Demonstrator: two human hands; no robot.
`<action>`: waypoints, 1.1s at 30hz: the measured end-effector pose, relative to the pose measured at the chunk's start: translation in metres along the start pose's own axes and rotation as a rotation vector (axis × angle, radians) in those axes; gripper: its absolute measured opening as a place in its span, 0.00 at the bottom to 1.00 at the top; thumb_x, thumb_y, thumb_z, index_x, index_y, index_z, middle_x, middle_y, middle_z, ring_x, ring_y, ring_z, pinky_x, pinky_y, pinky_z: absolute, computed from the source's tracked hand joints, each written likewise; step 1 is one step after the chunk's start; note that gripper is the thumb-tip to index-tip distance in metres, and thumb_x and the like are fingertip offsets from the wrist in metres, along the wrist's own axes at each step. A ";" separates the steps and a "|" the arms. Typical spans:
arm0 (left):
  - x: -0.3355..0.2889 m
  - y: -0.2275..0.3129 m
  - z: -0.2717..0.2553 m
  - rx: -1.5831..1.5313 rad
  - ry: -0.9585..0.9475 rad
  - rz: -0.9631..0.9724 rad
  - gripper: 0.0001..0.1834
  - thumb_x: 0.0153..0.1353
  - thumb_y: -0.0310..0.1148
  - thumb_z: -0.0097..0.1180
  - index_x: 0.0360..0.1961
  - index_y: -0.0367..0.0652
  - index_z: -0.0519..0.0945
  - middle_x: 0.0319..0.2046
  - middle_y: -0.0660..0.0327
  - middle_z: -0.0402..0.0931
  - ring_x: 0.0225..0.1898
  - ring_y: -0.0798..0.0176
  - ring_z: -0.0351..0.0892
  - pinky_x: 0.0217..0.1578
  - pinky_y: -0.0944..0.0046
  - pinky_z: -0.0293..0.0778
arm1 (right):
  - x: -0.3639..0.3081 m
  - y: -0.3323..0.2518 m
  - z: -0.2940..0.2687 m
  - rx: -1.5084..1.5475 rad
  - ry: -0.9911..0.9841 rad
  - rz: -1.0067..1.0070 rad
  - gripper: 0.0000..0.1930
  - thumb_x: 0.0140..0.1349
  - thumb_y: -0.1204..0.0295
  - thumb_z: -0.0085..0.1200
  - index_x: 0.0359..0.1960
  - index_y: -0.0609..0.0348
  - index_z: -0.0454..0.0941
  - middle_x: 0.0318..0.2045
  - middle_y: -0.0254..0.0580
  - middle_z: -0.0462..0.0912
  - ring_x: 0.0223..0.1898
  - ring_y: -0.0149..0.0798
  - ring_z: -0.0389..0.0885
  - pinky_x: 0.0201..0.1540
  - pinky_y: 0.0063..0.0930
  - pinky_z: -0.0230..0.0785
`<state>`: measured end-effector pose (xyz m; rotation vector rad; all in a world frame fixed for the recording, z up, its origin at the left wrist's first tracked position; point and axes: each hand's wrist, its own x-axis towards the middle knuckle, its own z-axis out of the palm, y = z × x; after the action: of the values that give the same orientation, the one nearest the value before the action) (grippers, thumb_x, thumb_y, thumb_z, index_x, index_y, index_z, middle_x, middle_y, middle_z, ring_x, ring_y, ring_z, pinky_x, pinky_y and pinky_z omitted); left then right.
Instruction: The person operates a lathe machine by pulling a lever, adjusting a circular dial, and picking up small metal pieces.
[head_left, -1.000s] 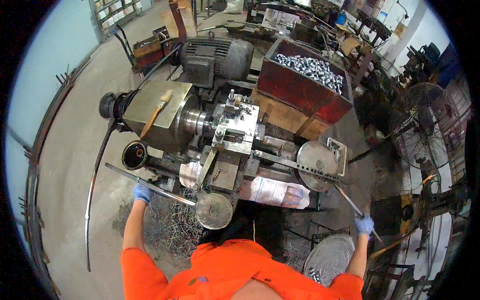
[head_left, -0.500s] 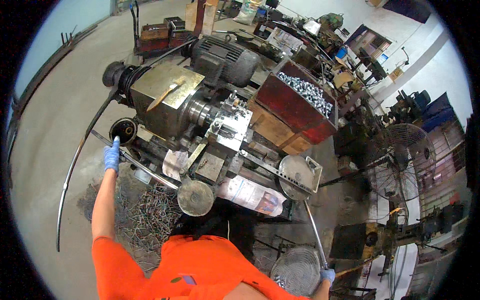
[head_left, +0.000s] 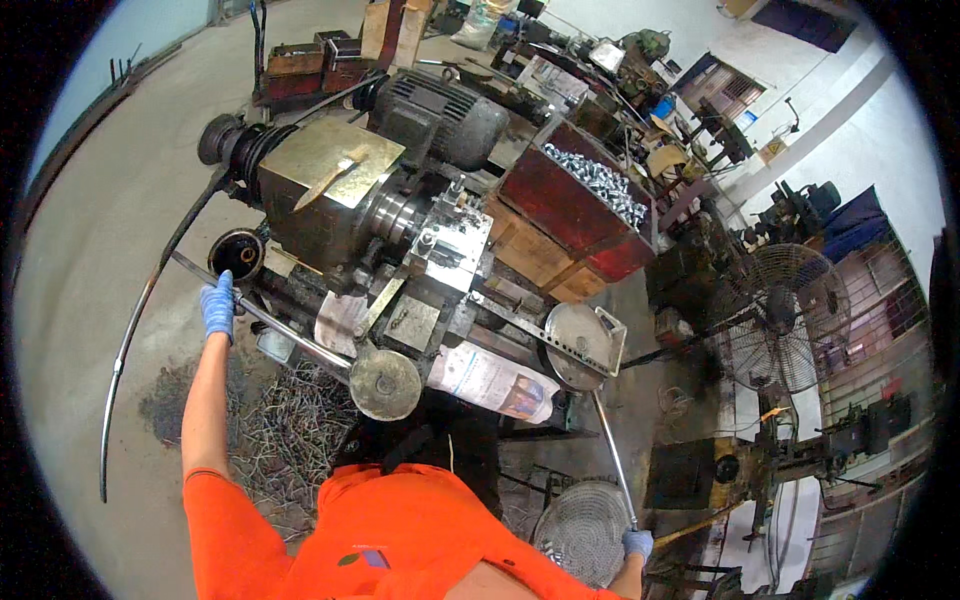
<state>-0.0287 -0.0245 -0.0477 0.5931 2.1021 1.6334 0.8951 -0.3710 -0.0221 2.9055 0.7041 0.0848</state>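
Observation:
My left hand (head_left: 217, 308), in a blue glove, is closed around a long metal lever (head_left: 305, 343) at the left front of a small lathe (head_left: 340, 235). Just beyond its fingers is a dark round cup (head_left: 232, 262). At the lower right my right hand (head_left: 637, 543), also gloved, grips the end of a second lever (head_left: 614, 452), which slants down from a round plate (head_left: 572, 330). Between the hands are the lathe's shiny spindle (head_left: 392, 216), its metal tool slide (head_left: 455, 245) and a round grey disc (head_left: 385, 383). Any workpiece in the spindle is too small to make out.
A red crate (head_left: 545, 205) of small shiny metal parts (head_left: 600, 185) stands behind the lathe on wood. Metal shavings (head_left: 300, 420) cover the floor at left. Near my right hand is a round mesh basket (head_left: 582, 535); a large fan (head_left: 785, 315) stands at right.
The whole view has shifted slightly, so most things sit a little further left. Both hands keep their hold on the levers; the right lever's end appears slightly higher and further left.

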 end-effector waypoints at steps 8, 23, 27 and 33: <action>-0.014 0.017 -0.005 -0.072 -0.069 -0.054 0.24 0.55 0.50 0.56 0.16 0.39 0.71 0.11 0.60 0.69 0.10 0.65 0.68 0.10 0.64 0.65 | -0.025 -0.018 -0.026 0.017 -0.046 0.057 0.28 0.46 0.50 0.56 0.34 0.69 0.78 0.37 0.62 0.78 0.44 0.56 0.77 0.46 0.41 0.70; -0.002 0.001 -0.002 -0.095 -0.033 -0.050 0.24 0.55 0.51 0.55 0.17 0.40 0.72 0.11 0.61 0.69 0.10 0.66 0.68 0.11 0.64 0.66 | -0.027 -0.014 -0.017 0.052 -0.066 0.115 0.21 0.40 0.59 0.59 0.31 0.65 0.80 0.35 0.59 0.80 0.40 0.54 0.79 0.43 0.40 0.71; -0.005 0.003 -0.001 -0.096 -0.005 -0.044 0.24 0.56 0.51 0.55 0.16 0.40 0.72 0.11 0.61 0.69 0.10 0.66 0.68 0.11 0.64 0.65 | -0.034 -0.017 -0.021 0.053 -0.030 0.096 0.21 0.41 0.59 0.59 0.30 0.66 0.80 0.34 0.59 0.80 0.39 0.54 0.79 0.42 0.40 0.71; 0.006 -0.010 0.001 -0.039 0.008 0.030 0.24 0.55 0.51 0.55 0.17 0.40 0.71 0.12 0.62 0.68 0.12 0.67 0.68 0.14 0.64 0.65 | -0.040 -0.017 -0.025 0.039 -0.026 0.104 0.22 0.43 0.57 0.59 0.29 0.66 0.80 0.33 0.60 0.80 0.39 0.53 0.80 0.42 0.40 0.71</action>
<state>-0.0336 -0.0226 -0.0580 0.6092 2.0710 1.6919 0.8495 -0.3711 -0.0012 2.9739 0.5563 0.0448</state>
